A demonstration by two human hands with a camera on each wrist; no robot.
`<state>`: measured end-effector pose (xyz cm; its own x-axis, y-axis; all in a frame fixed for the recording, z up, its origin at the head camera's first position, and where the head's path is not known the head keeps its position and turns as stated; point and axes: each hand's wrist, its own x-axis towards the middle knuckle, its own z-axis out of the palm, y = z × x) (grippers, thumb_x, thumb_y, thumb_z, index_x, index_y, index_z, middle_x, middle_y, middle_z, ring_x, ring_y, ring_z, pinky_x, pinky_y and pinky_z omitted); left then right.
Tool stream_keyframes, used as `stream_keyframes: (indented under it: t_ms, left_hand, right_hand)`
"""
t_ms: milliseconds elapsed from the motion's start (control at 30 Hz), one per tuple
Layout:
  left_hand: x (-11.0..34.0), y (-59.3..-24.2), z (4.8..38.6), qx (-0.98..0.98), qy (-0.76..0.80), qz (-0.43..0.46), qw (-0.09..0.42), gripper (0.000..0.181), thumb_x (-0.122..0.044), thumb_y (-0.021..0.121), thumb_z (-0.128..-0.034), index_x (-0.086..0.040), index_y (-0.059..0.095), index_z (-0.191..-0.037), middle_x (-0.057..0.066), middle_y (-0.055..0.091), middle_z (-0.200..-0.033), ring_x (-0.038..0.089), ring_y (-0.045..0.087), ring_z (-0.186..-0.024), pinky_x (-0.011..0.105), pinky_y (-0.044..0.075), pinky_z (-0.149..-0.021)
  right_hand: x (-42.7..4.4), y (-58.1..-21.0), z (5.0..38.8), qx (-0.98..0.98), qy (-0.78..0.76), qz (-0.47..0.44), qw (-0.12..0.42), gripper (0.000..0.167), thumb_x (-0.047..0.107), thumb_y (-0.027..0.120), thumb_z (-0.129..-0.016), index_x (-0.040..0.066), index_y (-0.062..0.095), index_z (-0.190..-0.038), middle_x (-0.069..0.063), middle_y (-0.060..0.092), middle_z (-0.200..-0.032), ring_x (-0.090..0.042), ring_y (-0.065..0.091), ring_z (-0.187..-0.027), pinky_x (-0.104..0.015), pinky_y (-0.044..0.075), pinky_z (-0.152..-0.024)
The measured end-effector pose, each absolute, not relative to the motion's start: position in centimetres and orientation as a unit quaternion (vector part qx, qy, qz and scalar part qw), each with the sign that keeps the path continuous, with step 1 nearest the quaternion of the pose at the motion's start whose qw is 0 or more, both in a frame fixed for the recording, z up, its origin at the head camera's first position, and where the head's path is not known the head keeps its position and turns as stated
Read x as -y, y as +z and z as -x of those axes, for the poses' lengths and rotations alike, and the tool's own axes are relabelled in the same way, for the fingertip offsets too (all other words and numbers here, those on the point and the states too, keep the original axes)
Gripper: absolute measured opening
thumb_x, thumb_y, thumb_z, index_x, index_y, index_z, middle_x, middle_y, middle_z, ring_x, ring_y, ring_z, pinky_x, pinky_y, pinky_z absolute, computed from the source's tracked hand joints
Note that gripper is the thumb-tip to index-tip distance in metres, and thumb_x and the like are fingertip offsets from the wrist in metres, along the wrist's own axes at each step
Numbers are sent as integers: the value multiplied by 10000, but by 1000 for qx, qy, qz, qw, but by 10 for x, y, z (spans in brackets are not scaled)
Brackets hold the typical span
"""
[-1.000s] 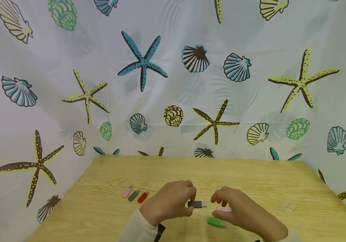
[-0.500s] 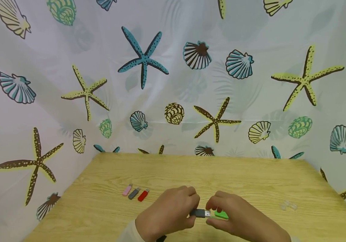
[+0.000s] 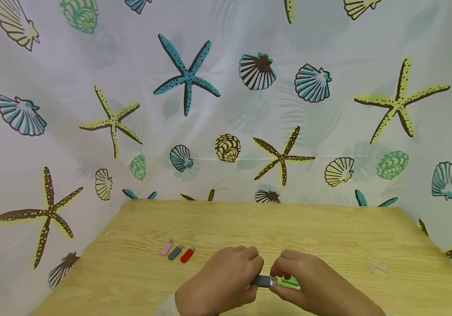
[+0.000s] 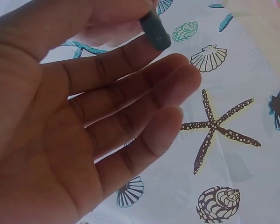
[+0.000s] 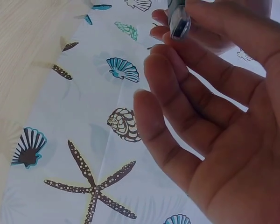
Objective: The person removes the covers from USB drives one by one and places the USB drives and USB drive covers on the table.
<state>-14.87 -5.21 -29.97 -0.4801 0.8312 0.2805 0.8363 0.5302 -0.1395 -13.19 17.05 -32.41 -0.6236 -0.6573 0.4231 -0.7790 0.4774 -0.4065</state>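
My left hand (image 3: 226, 276) pinches a dark grey USB stick (image 3: 262, 281) between thumb and forefinger, its metal plug pointing right. The stick's rear end also shows in the left wrist view. My right hand (image 3: 309, 276) meets it from the right, thumb and forefinger pinching at the plug end. In the right wrist view a small clear cap (image 5: 181, 24) sits around the metal plug there; how far on it is I cannot tell. Behind the right fingers lies a green USB stick (image 3: 290, 280), partly hidden.
On the left of the wooden table (image 3: 139, 289) lie a pink USB stick (image 3: 166, 248), a grey USB stick (image 3: 175, 252) and a red USB stick (image 3: 187, 254) in a row. Small clear caps (image 3: 377, 267) lie at the right. A patterned sheet (image 3: 226, 105) encloses the table's back and sides.
Both hands have come closer together and slightly nearer. The plug, earlier apart from the right fingers, is now between them. The pink stick by the right hand is now hidden.
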Motion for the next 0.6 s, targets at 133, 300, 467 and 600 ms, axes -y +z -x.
stream_keyframes:
  t_ms: [133, 300, 467, 600]
  left_hand:
    - [51, -299, 148, 858, -4, 485, 169, 166, -199, 748, -784, -185, 584, -773, -116, 417, -699, -5, 329, -557, 124, 291, -508]
    - [51, -299, 148, 855, 1, 486, 181, 184, -207, 747, -779, -192, 565, -754, -119, 401, -686, -3, 315, -548, 133, 274, -495]
    - [51, -298, 148, 858, 0, 482, 177, 189, -225, 733, -800, -200, 554, -746, -129, 374, -660, 1, 307, -538, 147, 253, -496]
    - [51, -298, 148, 860, -11, 479, 177, 180, -248, 716, -827, -201, 547, -783, -136, 375, -669, 3, 313, -541, 153, 257, -513]
  right_hand:
    - [-171, -324, 131, 857, 284, -416, 111, 89, 213, 710, -887, 221, 646, -948, 137, 564, -888, 53, 512, -746, -171, 465, -612]
    - [-171, -324, 132, 857, 278, -418, 118, 90, 203, 718, -879, 216, 649, -936, 148, 558, -878, 63, 497, -728, -159, 454, -599]
    - [-170, -324, 133, 853, 272, -424, 137, 88, 194, 722, -875, 220, 648, -917, 166, 537, -854, 68, 468, -699, -130, 432, -592]
    - [-168, -323, 134, 845, 261, -429, 185, 165, 134, 750, -831, 239, 631, -877, 192, 502, -827, 74, 444, -678, -75, 387, -593]
